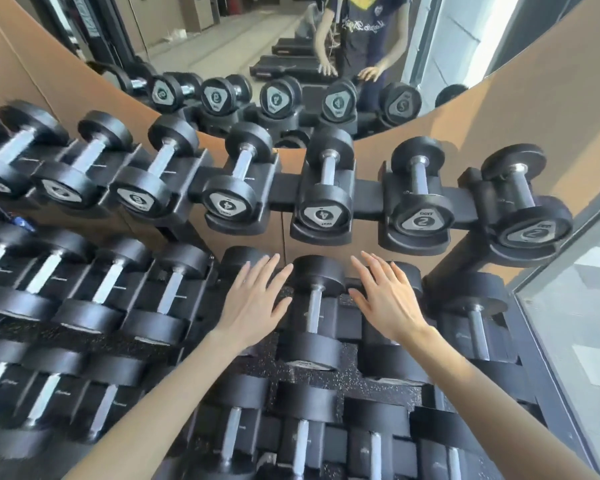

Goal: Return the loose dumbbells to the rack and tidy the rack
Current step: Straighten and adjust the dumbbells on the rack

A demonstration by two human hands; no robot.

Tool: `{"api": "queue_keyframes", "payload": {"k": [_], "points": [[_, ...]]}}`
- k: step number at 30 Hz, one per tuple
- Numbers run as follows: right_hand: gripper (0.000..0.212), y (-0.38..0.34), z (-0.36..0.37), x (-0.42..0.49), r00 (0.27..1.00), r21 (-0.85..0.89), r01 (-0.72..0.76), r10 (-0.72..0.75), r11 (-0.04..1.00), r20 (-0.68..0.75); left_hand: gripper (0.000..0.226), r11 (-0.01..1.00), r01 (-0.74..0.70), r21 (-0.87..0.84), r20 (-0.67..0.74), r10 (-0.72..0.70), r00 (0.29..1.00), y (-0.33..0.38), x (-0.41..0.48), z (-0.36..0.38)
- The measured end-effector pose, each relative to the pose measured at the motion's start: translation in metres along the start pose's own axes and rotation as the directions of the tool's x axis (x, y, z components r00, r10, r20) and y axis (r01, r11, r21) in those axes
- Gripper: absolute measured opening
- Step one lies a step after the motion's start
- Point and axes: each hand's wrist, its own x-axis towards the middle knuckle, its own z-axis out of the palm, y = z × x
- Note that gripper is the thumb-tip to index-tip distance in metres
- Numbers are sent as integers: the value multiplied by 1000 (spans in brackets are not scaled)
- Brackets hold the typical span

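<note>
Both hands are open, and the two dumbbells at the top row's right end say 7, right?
Not quite. The left hand and right hand are open, but the head view shows the end dumbbell and its neighbour marked 2, not 7.

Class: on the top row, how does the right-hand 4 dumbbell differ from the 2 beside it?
The 4 dumbbell shows a 4 on its cap, the 2 dumbbell a 2. The 4 dumbbell's label is upside down from here, the 2 dumbbell's upright. Both: black heads, metal handles, black cradles.
</note>
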Motion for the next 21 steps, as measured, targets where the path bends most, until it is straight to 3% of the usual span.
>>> {"api": "queue_keyframes", "payload": {"k": [6, 9, 12, 17, 21], "points": [[58, 3, 4, 84, 994, -19, -105, 105, 994, 19, 59, 992, -127, -13, -66, 126, 990, -60, 99, 0], [52, 18, 13, 115, 984, -34, -170, 171, 985, 44, 54, 969, -235, -73, -97, 228, 969, -65, 153, 8], [57, 31, 21, 142, 965, -12, -227, 227, 974, 128, 64, 944, -295, -149, -56, 290, 955, -59, 197, 17], [59, 46, 29, 183, 931, 139, -318, 282, 938, 231, 58, 917, -314, -248, -147, 285, 947, -44, 242, 37], [48, 51, 36, 195, 934, 276, -288, 205, 917, 293, 52, 871, -346, -348, -312, 240, 919, -47, 249, 57]]}}
